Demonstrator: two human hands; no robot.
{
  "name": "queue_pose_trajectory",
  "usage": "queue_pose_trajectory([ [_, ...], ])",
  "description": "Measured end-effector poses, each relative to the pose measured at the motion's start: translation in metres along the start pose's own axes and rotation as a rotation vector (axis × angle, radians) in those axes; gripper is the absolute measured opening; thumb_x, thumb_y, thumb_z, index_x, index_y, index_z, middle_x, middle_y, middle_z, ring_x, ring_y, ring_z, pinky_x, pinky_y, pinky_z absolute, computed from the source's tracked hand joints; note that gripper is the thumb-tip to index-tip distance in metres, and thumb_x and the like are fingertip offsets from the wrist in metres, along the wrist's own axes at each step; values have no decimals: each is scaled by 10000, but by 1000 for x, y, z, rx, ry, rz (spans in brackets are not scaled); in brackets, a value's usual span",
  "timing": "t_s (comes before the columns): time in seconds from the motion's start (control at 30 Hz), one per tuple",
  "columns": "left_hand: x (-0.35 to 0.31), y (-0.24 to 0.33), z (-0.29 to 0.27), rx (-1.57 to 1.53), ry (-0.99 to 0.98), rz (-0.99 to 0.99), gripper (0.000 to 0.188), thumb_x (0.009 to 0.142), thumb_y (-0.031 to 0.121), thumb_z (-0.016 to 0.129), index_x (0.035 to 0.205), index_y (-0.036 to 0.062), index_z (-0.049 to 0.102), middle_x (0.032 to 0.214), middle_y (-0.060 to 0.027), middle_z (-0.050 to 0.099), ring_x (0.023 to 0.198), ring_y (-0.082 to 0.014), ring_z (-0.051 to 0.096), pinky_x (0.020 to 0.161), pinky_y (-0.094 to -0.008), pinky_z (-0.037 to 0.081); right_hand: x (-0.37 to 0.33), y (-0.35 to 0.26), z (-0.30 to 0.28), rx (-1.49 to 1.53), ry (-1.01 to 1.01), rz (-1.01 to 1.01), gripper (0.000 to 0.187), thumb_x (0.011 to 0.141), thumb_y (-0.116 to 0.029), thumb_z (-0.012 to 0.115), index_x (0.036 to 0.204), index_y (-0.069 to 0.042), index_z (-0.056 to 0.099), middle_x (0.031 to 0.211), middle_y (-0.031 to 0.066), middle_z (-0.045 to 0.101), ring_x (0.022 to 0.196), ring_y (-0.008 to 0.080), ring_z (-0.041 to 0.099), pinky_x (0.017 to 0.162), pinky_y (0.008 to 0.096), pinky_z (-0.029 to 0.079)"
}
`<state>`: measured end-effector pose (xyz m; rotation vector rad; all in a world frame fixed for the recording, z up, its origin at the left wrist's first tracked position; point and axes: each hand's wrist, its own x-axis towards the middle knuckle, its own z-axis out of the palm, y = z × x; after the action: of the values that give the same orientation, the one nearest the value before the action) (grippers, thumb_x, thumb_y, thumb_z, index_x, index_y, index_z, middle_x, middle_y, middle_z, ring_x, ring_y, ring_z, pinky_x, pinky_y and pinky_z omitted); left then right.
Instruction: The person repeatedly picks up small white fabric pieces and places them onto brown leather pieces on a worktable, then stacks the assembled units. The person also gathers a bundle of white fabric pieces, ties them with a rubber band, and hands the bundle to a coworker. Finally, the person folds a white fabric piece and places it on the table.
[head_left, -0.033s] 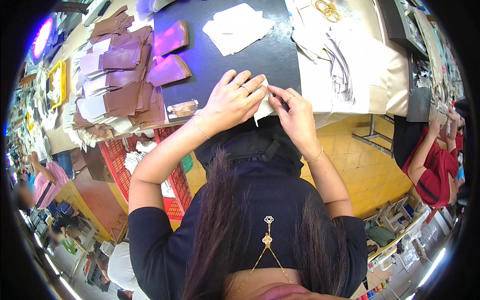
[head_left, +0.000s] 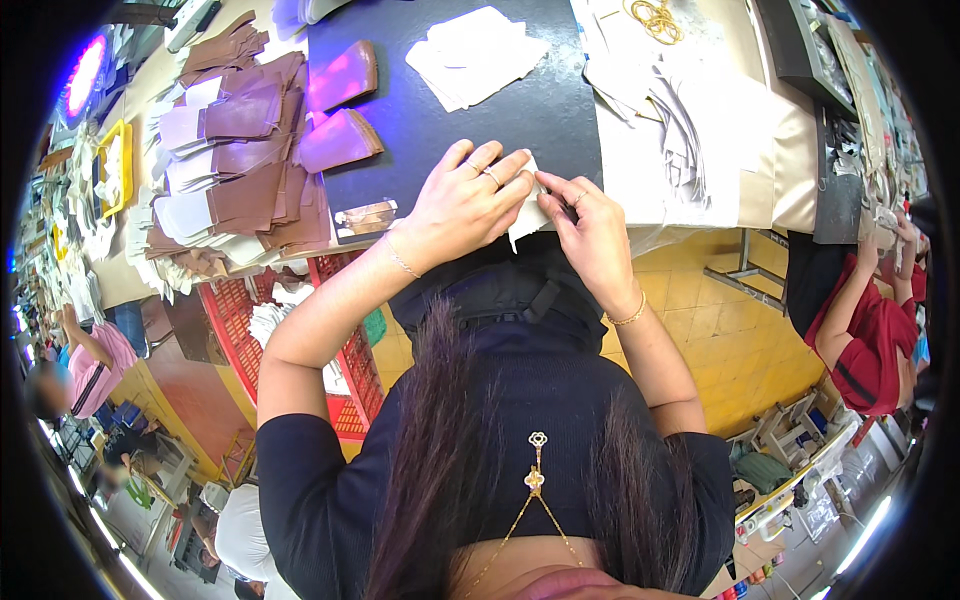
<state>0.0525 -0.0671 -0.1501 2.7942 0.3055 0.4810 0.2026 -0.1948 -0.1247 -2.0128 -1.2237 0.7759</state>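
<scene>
At the near edge of a dark work board (head_left: 400,140), both hands are on a small white cut piece (head_left: 524,228) of thin sheet material. My left hand (head_left: 472,195) lies over it, fingers curled and pressing it from above, so much of the piece is hidden. Thumb and index finger of my right hand (head_left: 592,232) pinch together at the piece's right edge; whether anything else is between them is too small to see. Farther up the board rests a loose stack of white pieces (head_left: 475,55). Two small stacks of curved brown pieces (head_left: 342,142) lie to the left.
Piles of brown and white cut pieces (head_left: 245,155) cover the table's left. Grey strips (head_left: 680,140) and yellow rings (head_left: 655,20) lie at right. A red crate (head_left: 365,375) stands below the table edge. A person in red (head_left: 865,330) works at far right, another in pink (head_left: 105,355) at far left.
</scene>
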Motion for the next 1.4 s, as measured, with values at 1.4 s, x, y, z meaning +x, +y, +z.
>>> queue_pose_trajectory([
  [1.4,-1,-2,7,84,-6,-5,393,856,253,684,1226,128,642,1279,-17,590,1139,-221,516,935,-429,387,-7,20,-18,-494,80,-541,140,760,-67,748,862,-89,654,755,21,566,568,177,595,528,308,479],
])
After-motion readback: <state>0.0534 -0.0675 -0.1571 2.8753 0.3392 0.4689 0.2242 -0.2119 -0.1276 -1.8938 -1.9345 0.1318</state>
